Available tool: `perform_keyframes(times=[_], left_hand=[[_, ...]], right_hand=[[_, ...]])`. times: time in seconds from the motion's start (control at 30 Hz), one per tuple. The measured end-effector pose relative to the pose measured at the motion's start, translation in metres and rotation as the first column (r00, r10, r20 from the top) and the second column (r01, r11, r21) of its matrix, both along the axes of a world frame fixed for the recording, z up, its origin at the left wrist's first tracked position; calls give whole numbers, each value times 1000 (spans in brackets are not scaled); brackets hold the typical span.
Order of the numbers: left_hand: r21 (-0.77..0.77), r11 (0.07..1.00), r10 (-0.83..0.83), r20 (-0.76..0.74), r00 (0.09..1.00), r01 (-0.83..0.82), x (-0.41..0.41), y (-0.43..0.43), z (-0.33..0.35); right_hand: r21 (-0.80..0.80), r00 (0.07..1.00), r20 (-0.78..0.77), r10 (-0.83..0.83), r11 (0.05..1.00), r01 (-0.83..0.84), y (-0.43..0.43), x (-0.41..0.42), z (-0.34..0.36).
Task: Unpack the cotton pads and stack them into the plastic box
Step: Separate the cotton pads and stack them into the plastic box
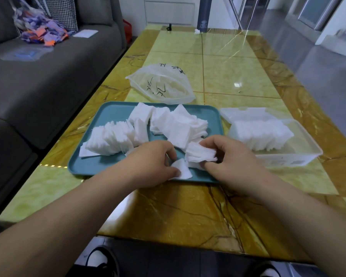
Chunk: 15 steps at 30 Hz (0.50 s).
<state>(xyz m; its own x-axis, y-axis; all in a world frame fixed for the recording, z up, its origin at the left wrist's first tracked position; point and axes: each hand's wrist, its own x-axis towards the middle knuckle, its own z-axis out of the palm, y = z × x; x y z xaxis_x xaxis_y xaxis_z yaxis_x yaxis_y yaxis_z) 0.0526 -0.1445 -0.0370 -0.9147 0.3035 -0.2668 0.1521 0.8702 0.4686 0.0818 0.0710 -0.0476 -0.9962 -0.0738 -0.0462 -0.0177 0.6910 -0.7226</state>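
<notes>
- Shoes [97,260]: dark with white parts, visible at the bottom edge, on the floor below the near table edge.
- Table [188,212]: glossy yellow-green and brown marbled top, running away from the person.
- Left hand [151,163]: over the near edge of the tray, fingers curled narrow, thumb and fingertips pinching a single pad [181,170] that lies on the tray surface.
- Right hand [231,159]: just beside the left hand, fingers closed on a small bundle of pads [200,153], held on edge between thumb and fingertips above the tray.
- Tray [110,116]: teal, rectangular, rounded corners, flat on the table.
- Loose pads [146,124]: white squares, heaped across the tray; one fanned row leans on the left side, a looser heap sits at the centre and right.
- Plastic box [306,144]: clear, open, standing on the table touching the right side of the tray; a row of pads [260,132] stands on edge inside it, filling the left part. Its lid [242,111] lies open behind it.
- Plastic bag [162,84]: translucent, with black markings, lying open on the table just beyond the tray.
- Sofa [38,76]: grey, along the left side of the table, carrying a pile of purple and orange items [42,31].
- Dark tube [204,15]: upright at the far end of the table.
</notes>
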Motion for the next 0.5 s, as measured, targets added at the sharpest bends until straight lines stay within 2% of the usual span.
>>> perform_keyframes(times=[0.13, 0.2, 0.3, 0.4, 0.5], left_hand=[[-20, 1000, -19, 28, 999, 20, -1, 2, 2], [21, 1000, -8, 1, 1000, 8, 0, 1, 3], [251, 967, 54, -46, 998, -40, 2, -4, 10], [524, 852, -63, 86, 994, 9, 8, -9, 23], [608, 794, -127, 136, 983, 18, 14, -3, 22]], right_hand=[[-20, 999, 0, -42, 999, 42, 3, 1, -1], [-60, 998, 3, -67, 996, 67, 4, 0, -1], [-124, 994, -7, -108, 987, 106, 4, 0, -3], [-216, 992, 19, -128, 968, 129, 2, -1, -1], [-332, 995, 65, -76, 939, 93, 1, 0, 3]])
